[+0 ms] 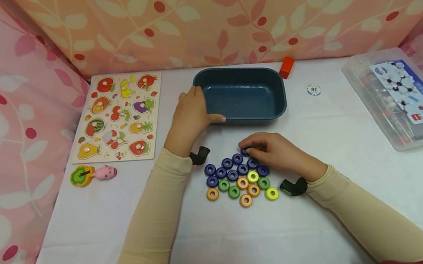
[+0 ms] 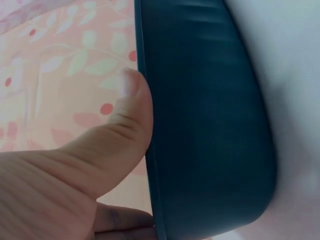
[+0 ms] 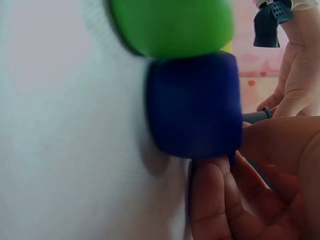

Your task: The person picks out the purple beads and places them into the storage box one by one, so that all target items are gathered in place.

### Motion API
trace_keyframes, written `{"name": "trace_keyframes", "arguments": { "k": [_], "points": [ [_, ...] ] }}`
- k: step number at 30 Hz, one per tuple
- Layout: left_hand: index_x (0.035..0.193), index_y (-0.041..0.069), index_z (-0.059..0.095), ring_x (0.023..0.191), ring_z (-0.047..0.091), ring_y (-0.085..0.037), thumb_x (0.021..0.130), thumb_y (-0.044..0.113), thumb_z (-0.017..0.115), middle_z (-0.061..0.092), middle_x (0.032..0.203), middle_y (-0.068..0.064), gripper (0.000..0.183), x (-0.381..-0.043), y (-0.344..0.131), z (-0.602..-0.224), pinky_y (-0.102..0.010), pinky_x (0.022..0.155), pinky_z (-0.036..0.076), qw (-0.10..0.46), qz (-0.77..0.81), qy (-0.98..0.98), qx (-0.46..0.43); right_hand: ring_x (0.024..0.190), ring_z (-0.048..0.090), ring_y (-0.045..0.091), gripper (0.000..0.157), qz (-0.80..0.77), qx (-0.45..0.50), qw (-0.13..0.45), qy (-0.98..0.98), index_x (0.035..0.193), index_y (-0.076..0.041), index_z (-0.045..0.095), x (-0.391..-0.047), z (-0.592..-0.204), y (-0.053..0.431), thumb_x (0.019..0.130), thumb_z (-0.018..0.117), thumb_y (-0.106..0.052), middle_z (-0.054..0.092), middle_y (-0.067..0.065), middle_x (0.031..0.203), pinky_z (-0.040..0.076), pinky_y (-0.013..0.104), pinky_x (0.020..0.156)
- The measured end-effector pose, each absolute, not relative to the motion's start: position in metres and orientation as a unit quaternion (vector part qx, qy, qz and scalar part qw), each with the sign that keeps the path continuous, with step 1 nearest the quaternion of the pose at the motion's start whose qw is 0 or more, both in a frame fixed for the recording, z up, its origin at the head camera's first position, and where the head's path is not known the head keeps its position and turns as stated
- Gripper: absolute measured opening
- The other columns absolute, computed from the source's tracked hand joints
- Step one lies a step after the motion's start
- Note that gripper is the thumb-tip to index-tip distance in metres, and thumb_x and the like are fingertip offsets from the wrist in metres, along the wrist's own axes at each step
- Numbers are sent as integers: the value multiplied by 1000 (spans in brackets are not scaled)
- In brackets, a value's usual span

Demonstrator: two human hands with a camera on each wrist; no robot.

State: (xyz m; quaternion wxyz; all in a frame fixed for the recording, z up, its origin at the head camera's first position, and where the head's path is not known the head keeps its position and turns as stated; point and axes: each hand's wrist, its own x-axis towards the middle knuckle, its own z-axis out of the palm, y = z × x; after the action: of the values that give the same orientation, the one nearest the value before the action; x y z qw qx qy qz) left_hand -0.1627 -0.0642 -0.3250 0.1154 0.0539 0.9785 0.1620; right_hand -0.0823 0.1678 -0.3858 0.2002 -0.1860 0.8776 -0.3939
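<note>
My left hand (image 1: 191,113) grips the left end of a dark blue plastic tub (image 1: 248,117), its thumb (image 2: 132,110) lying on the front rim and the fingers at the left side. The right hand (image 1: 279,151) is at the far edge of a group of small rings, with thumb and fingers around a dark purple-blue ring (image 1: 244,151), mostly hidden by them. Nearer me lie several more purple-blue rings (image 1: 232,175), along with green rings (image 1: 233,192), orange rings (image 1: 245,200) and yellow rings (image 1: 271,194). Close up in the right wrist view, a blue ring (image 3: 195,105) touches a green ring (image 3: 175,25).
At the left lies a fruit puzzle board (image 1: 116,119), with a tree-and-pig toy (image 1: 83,176) below it. A red block (image 1: 287,67) stands by the tub's back right corner. Farther right are a round token (image 1: 314,90) and a clear plastic case (image 1: 401,98). Patterned cloth (image 1: 202,23) hangs behind.
</note>
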Motion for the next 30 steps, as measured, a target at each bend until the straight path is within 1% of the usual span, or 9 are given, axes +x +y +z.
{"name": "trace_keyframes", "arguments": {
  "k": [4, 7, 12, 16, 19, 22, 24, 26, 30],
  "points": [
    [157, -3, 24, 142, 34, -37, 74, 62, 79, 26, 164, -19, 118, -161, -68, -329, -43, 117, 35, 105, 172, 978, 52, 94, 63, 13, 27, -380, -188, 203, 883, 122, -18, 72, -84, -381, 164, 96, 66, -12, 71, -2, 122, 54, 34, 84],
    [157, -3, 23, 142, 34, -37, 74, 62, 79, 26, 164, -19, 119, -160, -69, -330, -43, 116, 35, 97, 180, 977, 54, 91, 64, 12, 29, -378, -196, 205, 881, 123, -18, 72, -83, -369, 163, 95, 67, -13, 70, -2, 125, 55, 31, 82],
    [156, -4, 24, 141, 35, -37, 73, 62, 80, 27, 163, -20, 119, -161, -69, -331, -43, 116, 35, 92, 185, 976, 63, 95, 69, 16, 33, -391, -212, 203, 872, 129, -16, 67, -87, -333, 162, 96, 68, -16, 67, -1, 128, 56, 25, 82],
    [155, -6, 25, 140, 35, -38, 74, 61, 80, 28, 163, -21, 119, -161, -69, -332, -42, 116, 35, 86, 187, 976, 69, 100, 70, 22, 35, -404, -202, 175, 875, 131, -18, 66, -108, -304, 157, 97, 68, -16, 65, 1, 129, 55, 22, 82],
    [155, -7, 24, 139, 36, -39, 73, 62, 79, 29, 162, -22, 121, -161, -69, -332, -42, 116, 35, 81, 189, 976, 68, 108, 69, 25, 37, -416, -160, 175, 878, 134, -20, 64, -140, -290, 149, 98, 66, -19, 64, 2, 131, 55, 27, 91],
    [155, -6, 24, 137, 38, -38, 72, 63, 80, 30, 162, -22, 122, -160, -69, -332, -42, 116, 35, 78, 193, 976, 59, 118, 65, 24, 43, -437, -113, 220, 865, 142, -18, 57, -177, -288, 137, 100, 61, -21, 62, 8, 135, 49, 34, 104],
    [155, -6, 24, 137, 38, -38, 71, 63, 81, 30, 162, -21, 123, -160, -69, -332, -42, 116, 35, 76, 195, 976, 52, 123, 62, 23, 45, -453, -89, 261, 848, 147, -16, 52, -201, -293, 128, 102, 57, -20, 59, 10, 139, 44, 36, 110],
    [155, -5, 25, 136, 38, -38, 70, 63, 81, 31, 162, -21, 122, -160, -68, -333, -42, 115, 36, 75, 197, 976, 46, 128, 58, 22, 46, -479, -68, 305, 820, 150, -13, 48, -221, -303, 120, 104, 52, -18, 54, 11, 144, 41, 35, 112],
    [155, -4, 26, 134, 39, -37, 71, 61, 82, 31, 162, -19, 121, -158, -66, -334, -43, 113, 38, 73, 208, 975, 40, 136, 52, 23, 47, -528, -11, 364, 767, 152, -8, 43, -247, -323, 106, 106, 48, -15, 43, 10, 155, 39, 33, 113]
  ]
}}
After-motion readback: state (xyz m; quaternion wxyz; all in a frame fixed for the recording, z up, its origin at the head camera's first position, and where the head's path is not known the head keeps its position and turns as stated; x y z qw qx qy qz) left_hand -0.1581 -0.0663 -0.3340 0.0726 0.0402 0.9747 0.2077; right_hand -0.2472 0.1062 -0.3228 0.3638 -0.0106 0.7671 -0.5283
